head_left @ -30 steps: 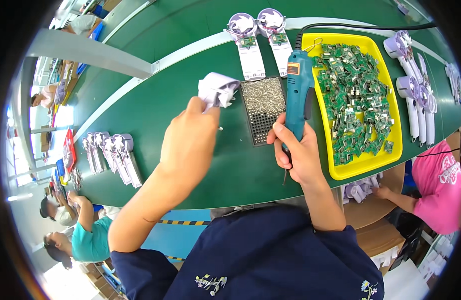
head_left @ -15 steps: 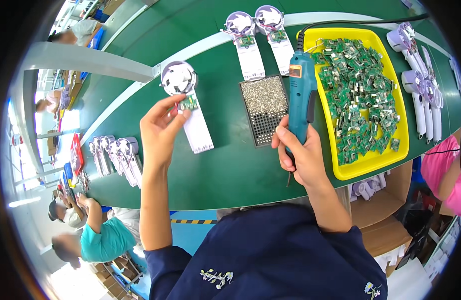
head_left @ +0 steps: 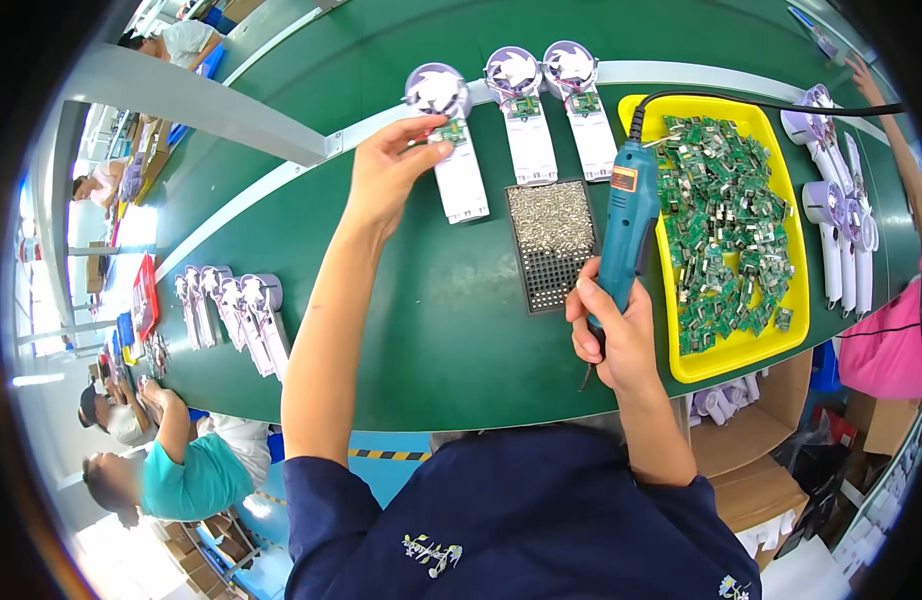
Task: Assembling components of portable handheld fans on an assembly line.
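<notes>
My left hand pinches a white and lilac handheld fan housing by the small green circuit board at its middle. The housing lies on the green bench with its round fan head away from me. My right hand is wrapped round a teal electric screwdriver, its bit pointing down toward me and its cord running off to the right. Two more fan housings with boards in them lie beside the held one. Below these sits a black perforated tray partly covered with small screws.
A yellow tray heaped with green circuit boards stands right of the screwdriver. Fan parts lie at the right and left. A cardboard box is below the bench. Co-workers sit at the left; another person's arm reaches in at right.
My left hand has carried the fan housing away from me and to the right, up beside the other two. The screwdriver stays in my right hand. A person's arm has appeared at the far right.
</notes>
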Tool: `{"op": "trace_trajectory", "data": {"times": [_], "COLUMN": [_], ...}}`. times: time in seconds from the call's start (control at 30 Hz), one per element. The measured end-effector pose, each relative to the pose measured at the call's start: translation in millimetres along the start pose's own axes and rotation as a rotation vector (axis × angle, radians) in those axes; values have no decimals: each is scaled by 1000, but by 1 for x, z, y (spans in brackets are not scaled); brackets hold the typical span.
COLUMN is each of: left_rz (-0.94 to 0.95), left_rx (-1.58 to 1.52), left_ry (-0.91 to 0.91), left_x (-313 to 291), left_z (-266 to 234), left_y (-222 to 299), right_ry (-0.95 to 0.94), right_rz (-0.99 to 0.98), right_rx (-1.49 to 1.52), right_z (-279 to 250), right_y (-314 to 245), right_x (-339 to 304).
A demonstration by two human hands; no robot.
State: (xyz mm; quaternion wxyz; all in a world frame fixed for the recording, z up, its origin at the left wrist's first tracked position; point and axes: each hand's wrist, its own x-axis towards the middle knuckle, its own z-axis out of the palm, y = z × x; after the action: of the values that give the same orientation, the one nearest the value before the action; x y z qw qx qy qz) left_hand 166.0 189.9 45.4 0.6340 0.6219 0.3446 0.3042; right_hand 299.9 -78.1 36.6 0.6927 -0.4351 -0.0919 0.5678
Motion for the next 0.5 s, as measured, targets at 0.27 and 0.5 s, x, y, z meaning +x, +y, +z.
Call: {"op": "trace_trajectory", "data": {"times": [0.27, 0.5], "left_rz": [-45, -10], "left_rx": [98, 584], "left_ry": [-69, -1], "left_x": [8, -27], "left_z": [10, 21], "left_y": [-2, 21], "right_ry": [-9, 26], "right_rz": [-12, -18], "right_rx": [2, 0], "right_z": [0, 0], "right_y": [1, 1], "right_x": [1, 0]}}
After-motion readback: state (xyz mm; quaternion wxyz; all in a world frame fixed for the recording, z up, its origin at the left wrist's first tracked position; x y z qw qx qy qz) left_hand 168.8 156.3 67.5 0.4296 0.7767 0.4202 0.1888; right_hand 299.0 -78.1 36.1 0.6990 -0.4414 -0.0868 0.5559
